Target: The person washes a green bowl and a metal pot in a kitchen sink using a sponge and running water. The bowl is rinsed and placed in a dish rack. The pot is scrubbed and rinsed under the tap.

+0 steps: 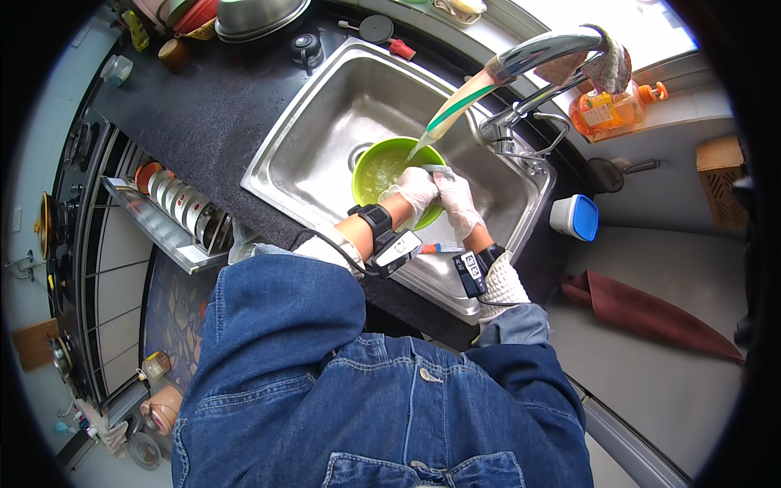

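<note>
The left hand (418, 187) and right hand (457, 199) hover together over a bowl (368, 185), apparently set beneath them to catch water (419, 149) from the tap (541, 53) beyond; their grip cannot be told.

Cannot see every fingertip of the left hand (416, 189) and right hand (457, 202), nor tell the kind of pale strip (439, 170) beside them. Cannot make out anything under the churning water (378, 174) in the green bowl (357, 191), nor the covered side of the drain (355, 154). See the steel basin (259, 15) at the worktop's (199, 106) far edge only in part, cut off above.
</note>
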{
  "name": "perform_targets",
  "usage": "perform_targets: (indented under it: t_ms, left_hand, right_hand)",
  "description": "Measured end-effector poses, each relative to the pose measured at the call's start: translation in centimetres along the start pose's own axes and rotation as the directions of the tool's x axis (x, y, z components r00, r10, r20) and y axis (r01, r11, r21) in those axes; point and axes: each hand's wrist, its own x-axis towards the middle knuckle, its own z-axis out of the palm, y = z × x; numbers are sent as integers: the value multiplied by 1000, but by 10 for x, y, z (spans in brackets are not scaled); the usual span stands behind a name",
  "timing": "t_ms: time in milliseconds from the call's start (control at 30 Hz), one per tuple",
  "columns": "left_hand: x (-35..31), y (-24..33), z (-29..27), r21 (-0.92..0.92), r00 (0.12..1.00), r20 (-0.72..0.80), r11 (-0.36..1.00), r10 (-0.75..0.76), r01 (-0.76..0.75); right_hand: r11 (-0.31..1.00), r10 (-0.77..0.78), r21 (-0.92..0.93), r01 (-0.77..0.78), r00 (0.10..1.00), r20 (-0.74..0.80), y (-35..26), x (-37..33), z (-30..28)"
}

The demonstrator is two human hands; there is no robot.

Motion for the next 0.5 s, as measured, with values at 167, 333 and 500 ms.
perform_targets:
  t_ms: [167, 333, 500]
  left_hand:
    - [6, -14, -8, 280, 956, 175, 919, 236, -278]
    - [-3, -9, -17, -180, 973, 213, 975, -91, 131]
    - [-11, -3, -25, -152, 976, 215, 985, -41, 75]
  right_hand:
    - [990, 56, 125, -59, 998, 26, -9, -12, -4]
    - [994, 60, 93, -59, 998, -9, -13, -17, -11]
    - [992, 41, 123, -38, 999, -27, -10, -14, -15]
